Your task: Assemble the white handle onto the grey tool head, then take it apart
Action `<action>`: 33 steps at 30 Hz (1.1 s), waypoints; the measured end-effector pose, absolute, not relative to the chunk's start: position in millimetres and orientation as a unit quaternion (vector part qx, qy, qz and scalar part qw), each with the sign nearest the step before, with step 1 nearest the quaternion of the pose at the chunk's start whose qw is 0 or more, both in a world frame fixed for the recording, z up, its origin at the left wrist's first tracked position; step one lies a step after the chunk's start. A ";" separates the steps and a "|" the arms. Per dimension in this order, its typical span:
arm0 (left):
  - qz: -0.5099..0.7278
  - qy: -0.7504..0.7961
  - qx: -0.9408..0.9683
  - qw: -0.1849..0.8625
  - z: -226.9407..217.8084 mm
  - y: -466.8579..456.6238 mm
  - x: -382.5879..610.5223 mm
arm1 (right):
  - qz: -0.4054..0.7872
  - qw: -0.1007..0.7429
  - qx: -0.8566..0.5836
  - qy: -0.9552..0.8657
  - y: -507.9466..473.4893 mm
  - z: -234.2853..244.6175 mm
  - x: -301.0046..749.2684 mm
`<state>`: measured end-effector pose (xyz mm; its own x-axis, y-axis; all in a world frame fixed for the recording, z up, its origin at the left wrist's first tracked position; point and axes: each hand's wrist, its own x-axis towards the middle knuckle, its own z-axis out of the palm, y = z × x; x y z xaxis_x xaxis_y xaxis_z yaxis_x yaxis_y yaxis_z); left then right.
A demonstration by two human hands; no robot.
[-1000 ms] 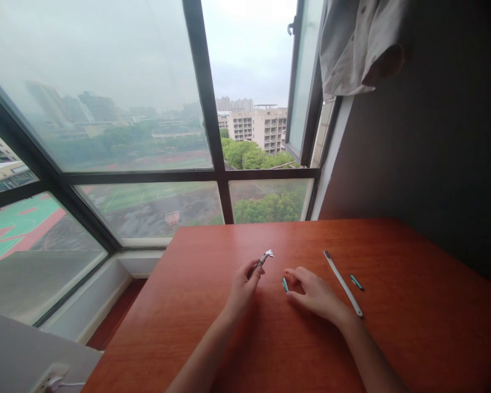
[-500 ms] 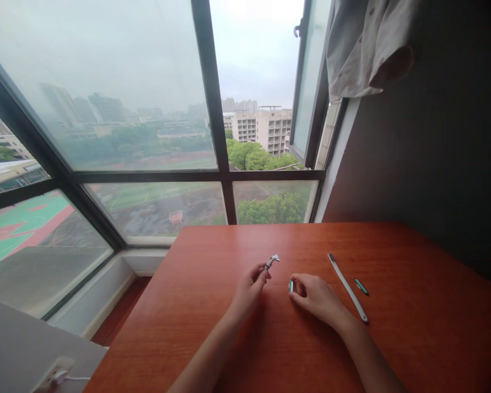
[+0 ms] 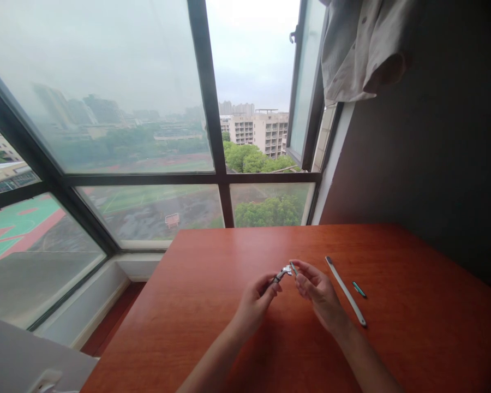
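Note:
My left hand is closed around a slim dark razor handle. The silvery connector end of the handle points up and right, out past my fingertips. Between the thumb and fingers of my right hand is a small green razor cartridge, held on edge. Cartridge and connector are side by side; whether they touch, I cannot tell. My fingers partly cover both pieces.
On the reddish-brown wooden table, right of my hands, lie a long pale grey stick with a dark end and a second green cartridge. Windows stand behind the table; a grey garment hangs at upper right.
Both hands have come together. The razor handle has moved right and slightly down, while my right hand has raised and turned the cartridge beside its silvery end. The view has shifted slightly.

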<state>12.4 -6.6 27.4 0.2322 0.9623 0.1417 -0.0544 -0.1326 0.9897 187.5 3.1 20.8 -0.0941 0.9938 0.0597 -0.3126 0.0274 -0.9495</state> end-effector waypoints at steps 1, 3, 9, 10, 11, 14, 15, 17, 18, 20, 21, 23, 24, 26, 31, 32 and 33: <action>0.481 0.389 0.579 0.531 26.4 -7.0 13.2 | 0.588 0.560 -0.372 -0.449 3.2 19.5 186.9; 0.480 0.386 0.581 0.533 24.4 -7.6 14.7 | 0.588 0.564 -0.368 -0.448 3.8 17.7 186.6; 0.481 0.389 0.589 0.520 20.4 -8.2 15.6 | 0.594 0.564 -0.374 -0.435 3.9 18.2 187.5; 0.484 0.392 0.589 0.515 20.0 -8.2 15.4 | 0.598 0.566 -0.372 -0.430 3.6 18.3 187.4; 0.484 0.394 0.590 0.512 19.7 -8.1 15.2 | 0.602 0.567 -0.369 -0.425 3.4 18.3 187.3; 0.484 0.398 0.591 0.508 19.2 -8.1 15.2 | 0.613 0.564 -0.358 -0.423 3.0 17.3 186.8; 0.484 0.399 0.591 0.507 19.2 -8.1 15.4 | 0.614 0.562 -0.356 -0.424 3.2 16.7 186.7; 0.482 0.400 0.592 0.507 19.6 -8.2 15.9 | 0.614 0.559 -0.355 -0.430 3.7 15.6 186.5; 0.482 0.399 0.592 0.508 20.0 -8.3 16.2 | 0.613 0.558 -0.354 -0.432 3.9 15.1 186.5; 0.481 0.398 0.594 0.507 21.0 -8.4 16.4 | 0.611 0.557 -0.354 -0.437 4.2 14.5 186.8; 0.480 0.397 0.596 0.507 21.5 -8.5 16.4 | 0.611 0.555 -0.353 -0.441 4.0 14.4 187.1; 0.476 0.397 0.602 0.503 22.5 -8.6 15.8 | 0.609 0.553 -0.351 -0.448 3.5 14.5 188.1; 0.473 0.397 0.605 0.502 22.9 -8.8 15.3 | 0.608 0.552 -0.350 -0.451 3.2 14.5 188.6; 0.470 0.399 0.613 0.495 23.3 -9.0 14.4 | 0.606 0.551 -0.349 -0.456 2.7 14.4 189.6; 0.470 0.403 0.639 0.456 25.2 -10.0 13.1 | 0.605 0.554 -0.344 -0.457 3.0 12.1 190.2; 0.469 0.403 0.646 0.447 26.2 -10.3 13.0 | 0.604 0.555 -0.341 -0.459 3.0 11.8 190.3; 0.469 0.402 0.654 0.437 27.4 -10.7 12.9 | 0.604 0.556 -0.338 -0.460 2.9 11.6 190.3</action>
